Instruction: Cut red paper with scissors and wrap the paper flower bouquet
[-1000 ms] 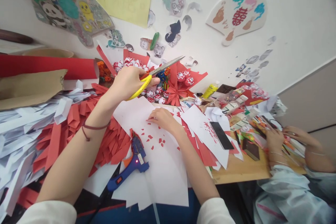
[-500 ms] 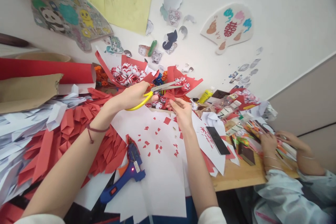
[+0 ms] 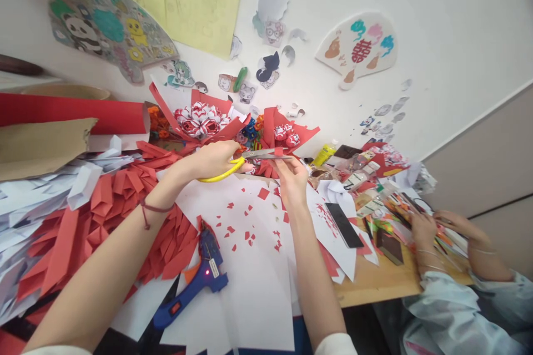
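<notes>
My left hand (image 3: 214, 160) is closed around yellow-handled scissors (image 3: 225, 172), their blades pointing right. Between the blades shows a small piece of red paper (image 3: 278, 151), pinched in the fingertips of my right hand (image 3: 293, 182). Both hands are above white paper sheets (image 3: 254, 299) strewn with small red paper scraps (image 3: 262, 193). Below my left wrist lies a blue glue gun (image 3: 191, 288) with a red light lit. Folded red paper strips (image 3: 112, 199) are heaped under my left forearm. Just behind the hands stand red-wrapped bouquets of red-and-white paper flowers (image 3: 202, 120).
Folded white paper strips (image 3: 25, 216) and a red paper roll (image 3: 75, 113) are at the left. On the right lie a black phone (image 3: 343, 225), a yellow bottle (image 3: 325, 153) and clutter. A co-worker's hands (image 3: 422, 227) are busy at the far right. Decorated fans hang on the wall.
The red paper has been raised and turned and now sits between the scissor blades. My right hand has come up closer to the scissors, and the blades point slightly lower.
</notes>
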